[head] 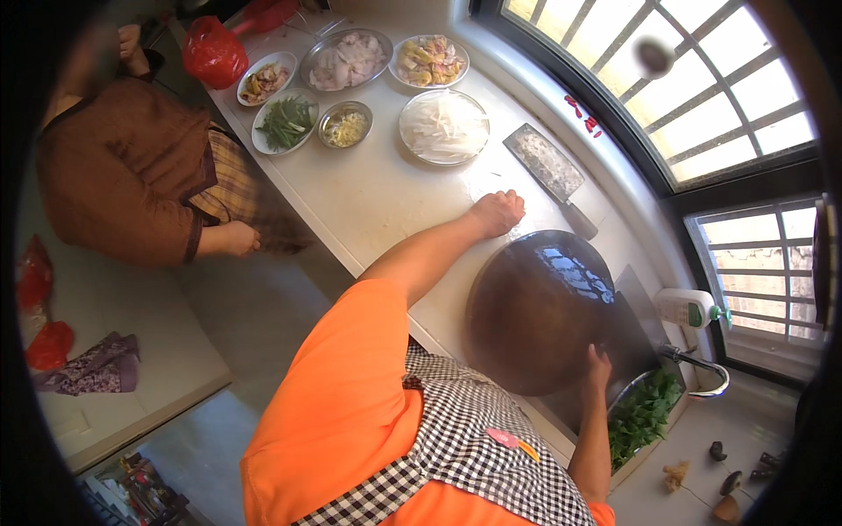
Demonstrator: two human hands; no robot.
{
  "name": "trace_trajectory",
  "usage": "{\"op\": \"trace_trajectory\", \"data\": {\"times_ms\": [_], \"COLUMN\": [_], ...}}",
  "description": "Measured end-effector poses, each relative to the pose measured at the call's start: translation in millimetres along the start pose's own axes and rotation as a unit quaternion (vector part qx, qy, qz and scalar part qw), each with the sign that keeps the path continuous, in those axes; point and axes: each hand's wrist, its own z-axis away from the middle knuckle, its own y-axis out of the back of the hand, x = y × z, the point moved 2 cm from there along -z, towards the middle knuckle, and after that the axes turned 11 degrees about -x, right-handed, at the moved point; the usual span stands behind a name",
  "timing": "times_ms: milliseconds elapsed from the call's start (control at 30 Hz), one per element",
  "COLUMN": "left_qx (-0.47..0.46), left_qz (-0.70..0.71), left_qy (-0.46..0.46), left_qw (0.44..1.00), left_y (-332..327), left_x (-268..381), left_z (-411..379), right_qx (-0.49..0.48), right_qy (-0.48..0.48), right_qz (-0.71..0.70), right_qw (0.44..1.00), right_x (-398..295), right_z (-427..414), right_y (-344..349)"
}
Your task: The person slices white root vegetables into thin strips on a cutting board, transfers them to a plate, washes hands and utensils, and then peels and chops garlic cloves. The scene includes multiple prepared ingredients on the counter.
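Note:
My right hand [597, 365] grips the near right edge of a large, round, dark cutting board [543, 312], whose upper face is wet and shiny at the far side. The board lies partly over the counter and partly over the sink's edge; whether it is tilted is hard to tell. My left hand [500, 214] is on the white counter just beyond the board, its fingers curled with nothing visible in them. A cleaver [546, 161] with a wet, smeared blade lies flat near the window ledge, its handle towards the board.
Beyond my left hand stand a plate of white strips [445, 127], chopped greens [285, 121], minced garlic or ginger [345, 125] and raw meat [348, 60]. Leafy greens [644, 411] fill a container by the faucet [707, 375]. A soap bottle [684, 308] stands behind. Another person [131, 171] stands left.

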Motion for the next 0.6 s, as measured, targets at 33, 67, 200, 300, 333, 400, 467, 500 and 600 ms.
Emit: {"op": "trace_trajectory", "data": {"times_ms": [33, 67, 200, 300, 333, 400, 467, 500, 600], "left_qx": [0.003, -0.003, 0.024, 0.016, 0.016, 0.017, -0.025, -0.040, 0.013], "left_qz": [0.025, 0.052, 0.019, -0.013, -0.025, -0.020, 0.013, 0.034, 0.099], "left_qy": [0.031, 0.067, 0.032, -0.051, -0.048, -0.072, -0.101, -0.113, -0.098], "left_qw": [0.999, 0.996, 0.999, 0.998, 0.998, 0.997, 0.995, 0.992, 0.990], "left_y": [1.0, 2.1, -5.6, 5.4, 5.3, 6.3, 8.4, 8.8, 6.9], "left_x": [-2.0, -6.0, -16.4, 3.1, 0.6, -3.2, -8.6, -12.1, -28.5], "left_z": [1.6, 1.3, 19.9, 32.4, 33.9, 36.0, 34.0, 35.2, 41.4], "right_qx": [0.012, 0.006, -0.020, 0.032, 0.033, 0.028, 0.040, 0.033, 0.028], "right_qy": [-0.010, 0.001, 0.030, 0.018, 0.023, 0.022, -0.004, -0.007, -0.025], "right_qz": [0.001, 0.004, 0.003, 0.054, 0.058, 0.056, 0.079, 0.076, 0.066], "right_qw": [1.000, 1.000, 0.999, 0.998, 0.997, 0.998, 0.996, 0.997, 0.997], "right_x": [-2.1, -2.5, 16.9, 8.4, 7.5, 10.1, -9.0, -12.3, -7.7], "right_z": [0.4, -1.4, -21.7, -21.0, -25.8, -25.5, -11.2, -11.7, -14.9], "right_y": [-2.3, -2.5, -0.9, -6.2, -6.6, -3.9, -13.7, -13.5, -12.9]}}
